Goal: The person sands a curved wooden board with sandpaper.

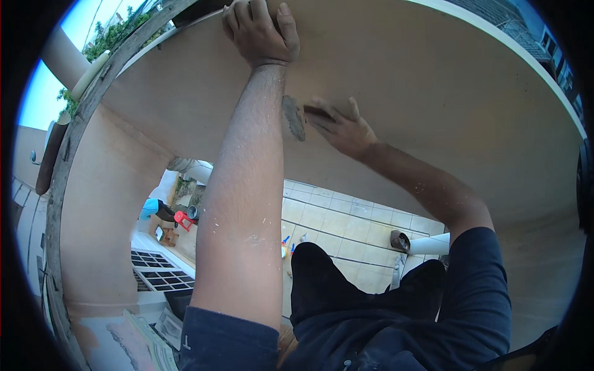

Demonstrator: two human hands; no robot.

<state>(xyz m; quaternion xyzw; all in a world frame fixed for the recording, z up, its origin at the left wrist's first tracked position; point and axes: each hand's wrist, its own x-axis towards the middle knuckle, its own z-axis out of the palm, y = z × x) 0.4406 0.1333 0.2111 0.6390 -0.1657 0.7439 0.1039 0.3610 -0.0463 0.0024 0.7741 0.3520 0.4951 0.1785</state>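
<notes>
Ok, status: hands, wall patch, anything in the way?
Left hand spread open, high on wall. Right hand blurred, apparently gripping dark pad. Rough grey patch just beside it. Left forearm crosses view alongside.

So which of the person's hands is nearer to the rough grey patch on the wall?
Right. The right hand is just right of the grey patch; the left hand is farther off, higher in the picture.

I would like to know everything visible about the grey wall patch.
The grey patch is narrow and elongated, its top leaning slightly left, with an uneven outline and a rough, mortar-like surface. It lies on the tan wall, between the left forearm and right hand. A narrow gap shows between it and the hand; whether the forearm touches it, I cannot tell.
</notes>
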